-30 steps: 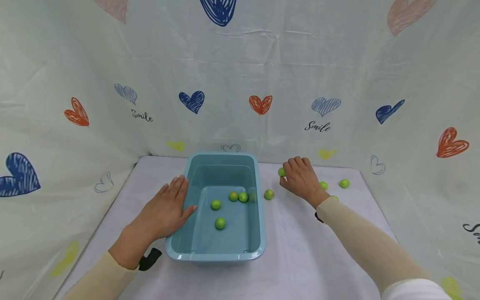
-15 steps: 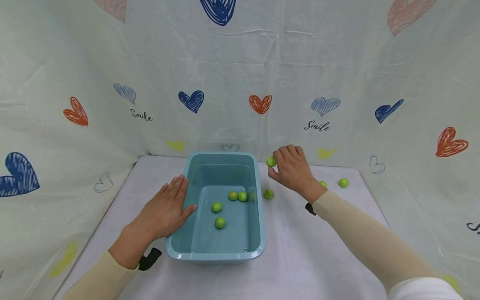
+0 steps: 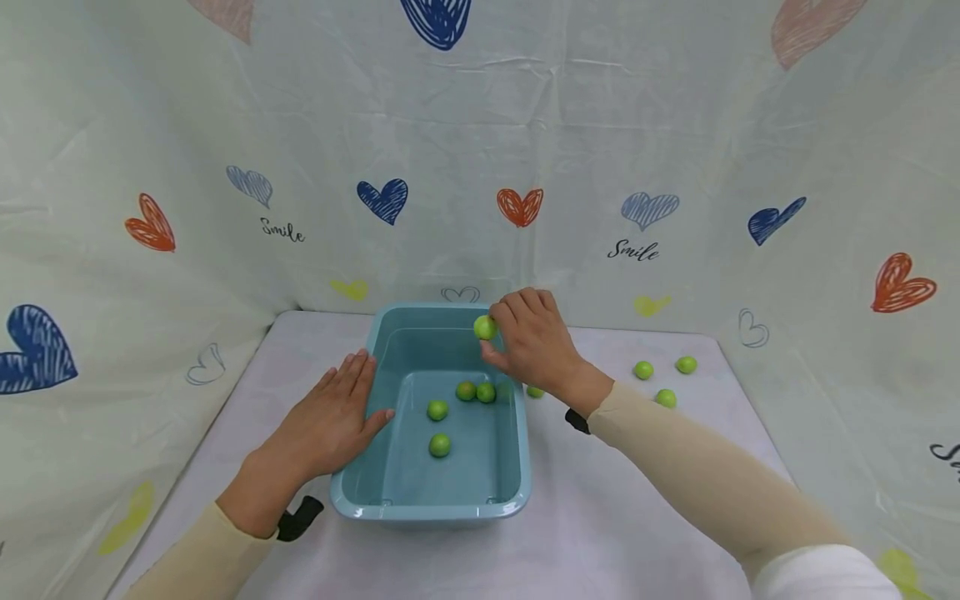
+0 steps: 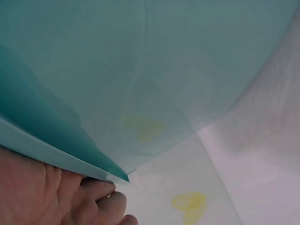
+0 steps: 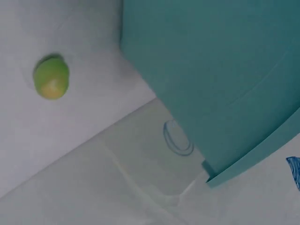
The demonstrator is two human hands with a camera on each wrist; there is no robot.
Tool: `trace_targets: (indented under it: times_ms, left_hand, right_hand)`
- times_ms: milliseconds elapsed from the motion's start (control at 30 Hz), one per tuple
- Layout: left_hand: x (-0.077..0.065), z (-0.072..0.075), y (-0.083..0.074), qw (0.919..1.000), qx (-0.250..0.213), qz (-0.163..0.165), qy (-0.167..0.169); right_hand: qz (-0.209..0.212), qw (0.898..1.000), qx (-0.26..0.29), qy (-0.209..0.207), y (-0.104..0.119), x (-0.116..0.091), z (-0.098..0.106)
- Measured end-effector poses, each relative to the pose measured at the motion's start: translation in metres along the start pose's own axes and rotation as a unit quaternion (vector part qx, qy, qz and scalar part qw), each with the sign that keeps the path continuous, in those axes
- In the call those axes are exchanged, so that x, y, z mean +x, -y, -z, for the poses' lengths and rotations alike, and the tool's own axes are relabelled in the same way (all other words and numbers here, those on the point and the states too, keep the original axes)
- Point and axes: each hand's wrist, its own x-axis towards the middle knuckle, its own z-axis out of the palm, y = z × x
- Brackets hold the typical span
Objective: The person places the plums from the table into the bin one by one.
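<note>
My right hand [image 3: 536, 342] pinches a small green lime [image 3: 484, 327] between thumb and fingers, over the far right part of a blue plastic basin [image 3: 431, 513]. Several more limes [image 3: 439, 445] lie on the basin's floor. Along the basin's left rim rests my left hand [image 3: 326, 421], its fingers straight and the thumb reaching over the edge. The left wrist view shows part of that hand [image 4: 61, 197] against the rim. In the right wrist view the basin's wall [image 5: 197, 61] appears, but neither the right hand nor its lime does.
Just right of the basin lies one lime [image 5: 51, 77], partly hidden by the rim and right hand in the head view. Further right, 3 limes [image 3: 665, 398] sit on the white-covered table [image 3: 600, 500]. A heart-printed curtain [image 3: 570, 150] hangs behind and at both sides.
My right hand has carried the lime leftward from above the table to over the basin. One lime inside the basin has shifted slightly. The left hand stays put.
</note>
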Motion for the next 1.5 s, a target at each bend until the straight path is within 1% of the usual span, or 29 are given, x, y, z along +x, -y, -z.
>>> trace_targets:
  times_ms: [133,367,600,867,1067,1233,1500]
  left_hand:
    - [0.0,0.0,0.0,1.0,0.001,-0.002,-0.001]
    - [0.0,-0.001,0.001,1.0,0.001,-0.001,-0.001]
    - [0.001,-0.002,0.002,1.0,0.001,-0.003,-0.004]
    - [0.0,-0.002,0.003,1.0,0.001,-0.008,-0.005]
    - [0.0,-0.002,0.003,1.0,0.001,-0.007,-0.006]
    - [0.0,-0.002,0.003,0.9999,-0.001,-0.009,-0.006]
    - [0.0,-0.003,0.003,0.9999,-0.003,-0.01,-0.009]
  right_hand:
    - [0.013,1.0,0.017,0.009,0.018,0.008,-0.002]
    - [0.038,0.997,0.036,0.055,0.048,0.013,-0.008]
    - [0.059,0.994,0.029,0.09,0.066,0.011,-0.015]
    - [0.074,0.986,0.048,0.145,0.075,0.011,-0.018]
    - [0.082,0.981,0.025,0.174,0.078,0.011,-0.019]
    - [0.086,0.978,0.008,0.192,0.08,0.01,-0.019]
    - [0.092,0.972,0.014,0.216,0.08,0.008,-0.021]
